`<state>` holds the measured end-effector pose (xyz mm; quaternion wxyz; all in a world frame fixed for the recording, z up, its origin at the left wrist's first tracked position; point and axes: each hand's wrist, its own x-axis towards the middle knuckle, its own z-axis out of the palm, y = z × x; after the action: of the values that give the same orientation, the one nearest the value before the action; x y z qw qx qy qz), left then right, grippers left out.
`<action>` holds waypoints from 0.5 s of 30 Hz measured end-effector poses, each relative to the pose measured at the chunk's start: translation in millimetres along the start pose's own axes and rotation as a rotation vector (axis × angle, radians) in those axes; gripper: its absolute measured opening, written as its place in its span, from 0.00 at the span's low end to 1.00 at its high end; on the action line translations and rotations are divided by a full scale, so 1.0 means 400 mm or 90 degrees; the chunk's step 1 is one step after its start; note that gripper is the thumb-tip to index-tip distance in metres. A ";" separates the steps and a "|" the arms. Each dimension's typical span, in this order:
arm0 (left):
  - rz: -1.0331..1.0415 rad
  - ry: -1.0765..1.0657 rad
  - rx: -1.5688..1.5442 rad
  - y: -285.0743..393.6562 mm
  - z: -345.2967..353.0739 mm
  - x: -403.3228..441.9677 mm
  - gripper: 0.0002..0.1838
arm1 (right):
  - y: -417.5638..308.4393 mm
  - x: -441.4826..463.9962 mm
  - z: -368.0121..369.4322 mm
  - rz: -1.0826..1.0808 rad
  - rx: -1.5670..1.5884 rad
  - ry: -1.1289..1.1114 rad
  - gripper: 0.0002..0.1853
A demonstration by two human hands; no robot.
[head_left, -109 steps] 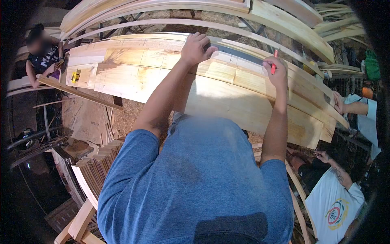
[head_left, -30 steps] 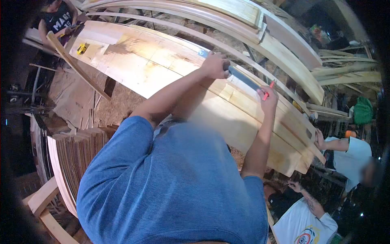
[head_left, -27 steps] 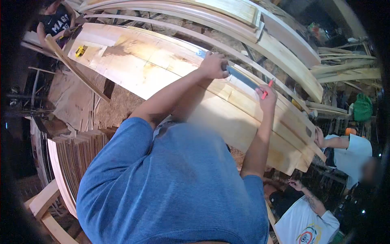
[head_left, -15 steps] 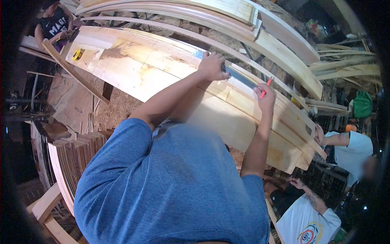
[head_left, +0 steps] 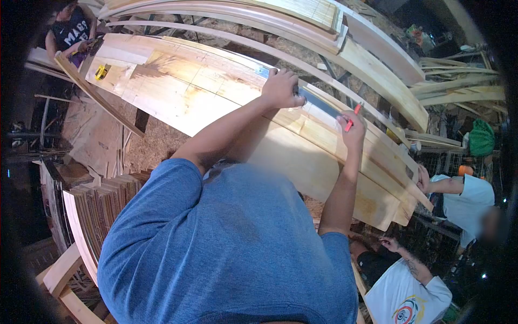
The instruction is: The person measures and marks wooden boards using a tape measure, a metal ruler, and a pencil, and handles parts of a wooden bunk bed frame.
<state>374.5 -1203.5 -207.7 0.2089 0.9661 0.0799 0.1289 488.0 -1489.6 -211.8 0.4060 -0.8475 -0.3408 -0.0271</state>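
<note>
My left hand is closed over a flat grey metal ruler, pressing it near the far edge of the pale wooden boards. A bluish end of it shows just left of my fingers. My right hand grips a red pencil beside the ruler's right end, its fingers pinched round it. Whether the tip touches the wood is hidden. Thin dark lines run across the boards.
A yellow tape measure lies at the boards' left end. A long curved strip and stacked planks lie beyond. Co-workers are at the upper left and the right; another person's white shirt is lower right.
Both my hands and the ruler stay nearly where they were. The co-worker at the upper left has shifted slightly, head lower.
</note>
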 end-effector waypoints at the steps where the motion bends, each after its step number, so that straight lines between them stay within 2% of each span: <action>1: 0.000 -0.002 0.000 -0.001 -0.001 -0.002 0.34 | 0.000 -0.001 0.000 0.000 -0.002 0.000 0.13; 4: 0.017 0.034 -0.002 -0.009 0.011 -0.007 0.34 | 0.008 -0.002 0.004 -0.002 0.013 0.005 0.14; 7: 0.066 0.138 0.011 -0.017 0.027 -0.011 0.27 | 0.019 -0.005 0.010 -0.001 0.032 0.007 0.14; 15: 0.067 0.141 0.019 -0.015 0.037 -0.010 0.27 | 0.032 -0.005 0.009 0.004 0.028 -0.005 0.13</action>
<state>374.4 -1204.3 -223.9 0.1774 0.9518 0.0537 0.2445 493.2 -1493.8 -223.2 0.4233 -0.8396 -0.3402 -0.0153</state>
